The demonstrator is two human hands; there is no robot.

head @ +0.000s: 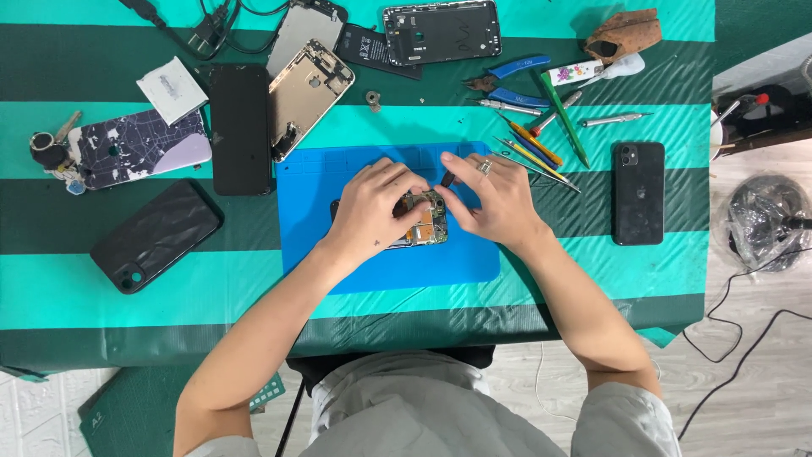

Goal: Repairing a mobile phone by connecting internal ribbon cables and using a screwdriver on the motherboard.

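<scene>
One table (pixel 101 279) under a cloth striped in light and dark green carried one blue work mat (pixel 321 195), and on that mat lay one opened phone (pixel 427 222) with its orange and gold insides showing. Around the mat were three whole black phones: one (pixel 156 234) lying aslant at the left, one (pixel 240 127) upright beside it, and one (pixel 638 192) at the right with its camera corner up. There were also two bare phone housings, a pale gold one (pixel 306 97) and a dark one (pixel 441 32) at the top edge, plus one patterned phone case (pixel 139 148) and one small white box (pixel 172 89). One pair of blue-handled pliers (pixel 506 80) lay above a loose fan of thin hand tools (pixel 541 140); their number was hard to make out because they overlapped.

The left hand (pixel 368 211) was curled over the opened phone, fingers bent down and pressing on its left part, covering most of it. The right hand (pixel 495 199), with one ring (pixel 486 167) on a finger, pinched one small dark tool (pixel 447 178) between thumb and forefinger, its tip just at the phone's upper edge.

One bunch of keys (pixel 51 148) sat at the far left, a black cable (pixel 190 25) was cut off by the top edge, and the brown thing (pixel 626 34) at the upper right was unclear
</scene>
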